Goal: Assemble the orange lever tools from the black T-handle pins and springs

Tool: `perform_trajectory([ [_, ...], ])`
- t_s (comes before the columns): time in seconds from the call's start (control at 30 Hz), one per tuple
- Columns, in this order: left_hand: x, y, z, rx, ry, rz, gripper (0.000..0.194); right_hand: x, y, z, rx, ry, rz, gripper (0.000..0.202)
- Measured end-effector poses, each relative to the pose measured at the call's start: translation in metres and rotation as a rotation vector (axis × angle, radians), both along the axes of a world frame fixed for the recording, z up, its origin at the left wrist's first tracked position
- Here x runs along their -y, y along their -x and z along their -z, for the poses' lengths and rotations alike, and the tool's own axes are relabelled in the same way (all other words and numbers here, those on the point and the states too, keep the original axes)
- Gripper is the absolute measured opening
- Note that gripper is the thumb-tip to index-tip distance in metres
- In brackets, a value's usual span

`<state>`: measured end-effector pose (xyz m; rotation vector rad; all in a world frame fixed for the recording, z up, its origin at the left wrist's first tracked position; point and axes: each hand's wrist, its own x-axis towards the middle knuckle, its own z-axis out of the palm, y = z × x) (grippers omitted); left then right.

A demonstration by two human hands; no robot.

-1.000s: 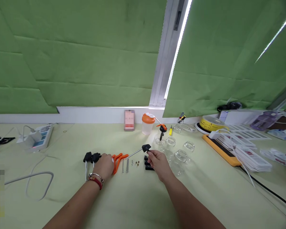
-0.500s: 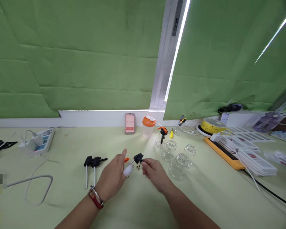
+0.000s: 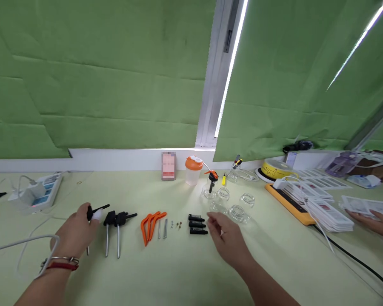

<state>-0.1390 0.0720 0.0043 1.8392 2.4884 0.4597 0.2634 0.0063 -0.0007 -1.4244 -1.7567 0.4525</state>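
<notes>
With twelve o'clock toward the green blinds (image 3: 124, 97) and the center at mid-table, the left hand (image 3: 75, 231) was at about eight, its fingers pinching a black-headed tube (image 3: 90, 213). The stub on that head pointed to two o'clock; the hand hid most of the metal shaft, whose end showed below. A white wrapping (image 3: 97, 214) covered one digit beside the head.

Just to the hand's three o'clock lay two similar tubes (image 3: 118, 219), heads toward twelve and shafts toward six. Farther along that line came orange pieces (image 3: 153, 223), slim metal pins (image 3: 165, 228), tiny brass-colored bits (image 3: 179, 225) and three black cylinders (image 3: 197, 224) in a stack of rows.

The right hand (image 3: 228, 240) was just beside the cylinders, at their four o'clock, fingers bent inward — whether the fingertips met, or touched the nearest cylinder, could not be told. Clear glass jars (image 3: 238, 212) stood close by at its one o'clock, and an orange-lidded cup (image 3: 193, 173) was farther off at eleven.

Out at three o'clock, near a pile of white cases (image 3: 335, 217), a co-worker's hand (image 3: 376, 222) held a pale, flat item (image 3: 362, 207).
</notes>
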Motion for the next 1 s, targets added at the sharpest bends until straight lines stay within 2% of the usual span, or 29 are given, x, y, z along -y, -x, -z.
perform_trajectory([
  [0.1,-0.005,0.011,0.010,-0.032,0.102,-0.068,0.035,-0.010,-0.019,0.016,0.252,-0.122,0.088,0.032],
  [0.17,-0.007,0.007,0.015,-0.031,0.109,-0.043,0.031,-0.018,-0.024,0.031,0.517,-0.188,0.057,0.036],
  [0.23,-0.007,0.003,0.020,-0.035,0.107,-0.014,0.032,-0.026,-0.026,0.046,0.793,-0.265,-0.043,0.042],
  [0.3,-0.008,0.000,0.023,-0.045,0.097,0.006,0.037,-0.035,-0.027,0.056,0.965,-0.331,-0.100,0.040],
  [0.4,-0.011,0.000,0.030,-0.076,0.058,0.035,0.044,-0.044,-0.028,0.063,1.067,-0.336,-0.072,0.035],
  [0.5,-0.018,0.001,0.043,-0.111,-0.015,0.089,0.052,-0.048,-0.031,0.061,1.089,-0.292,-0.031,0.031],
  [0.63,-0.029,-0.003,0.058,-0.128,-0.116,0.267,0.057,-0.051,-0.029,0.043,1.057,-0.283,-0.033,0.029],
  [0.73,-0.029,-0.009,0.060,-0.099,-0.110,0.332,0.054,-0.067,-0.022,0.009,0.952,-0.301,0.032,0.034],
  [0.8,-0.027,-0.013,0.058,-0.083,-0.105,0.337,0.053,-0.088,-0.017,-0.017,0.869,-0.245,0.143,0.032],
  [0.87,-0.023,-0.017,0.057,-0.081,-0.098,0.337,0.052,-0.115,-0.014,-0.040,0.773,-0.082,0.305,0.035],
  [0.93,-0.020,-0.019,0.056,-0.083,-0.093,0.332,0.051,-0.141,-0.015,-0.053,0.736,-0.002,0.385,0.035],
  [1.0,-0.018,-0.022,0.057,-0.091,-0.094,0.329,0.052,-0.162,-0.017,-0.056,0.710,0.072,0.420,0.030],
])
